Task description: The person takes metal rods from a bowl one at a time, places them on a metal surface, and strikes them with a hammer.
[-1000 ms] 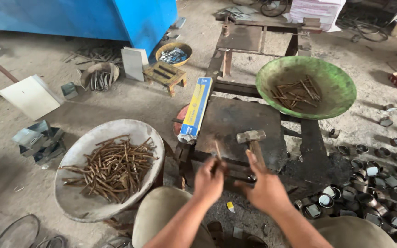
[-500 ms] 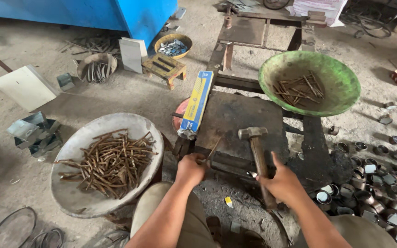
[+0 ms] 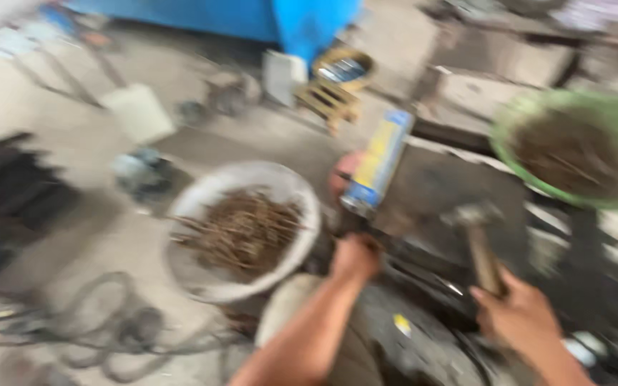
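The whole view is smeared by motion, so fine detail is lost. At the lower left of the frame a tangle of dark cable [image 3: 119,329] lies on the floor, out of the way of the work. Just right of it, in the middle left, sits a shallow white basin [image 3: 302,196] heaped with rusty nails [image 3: 241,229], which lie criss-cross with no common direction; it stands close beside the left hand, seemingly so that pieces are within easy reach. The left hand [image 3: 354,256], at the lower centre, is closed into a fist at the near edge of the dark metal desk [image 3: 445,189]; whether its fingers pinch a nail I cannot tell through the blur. Above it a blue and yellow carton [image 3: 379,161] lies with its long axis running from the upper right down to the lower left, its lower end toward the basin. Further right, the hammer [image 3: 479,239] stands over the desk, its head at the top, near the frame's centre right, and its wooden handle slanting down and slightly right into the right hand [image 3: 520,318], whose fingers wrap tightly about the handle's lower end, a grip low enough to give a full swing. At the upper right a green bowl [image 3: 516,121] holds more brown nails, set beyond the desk.
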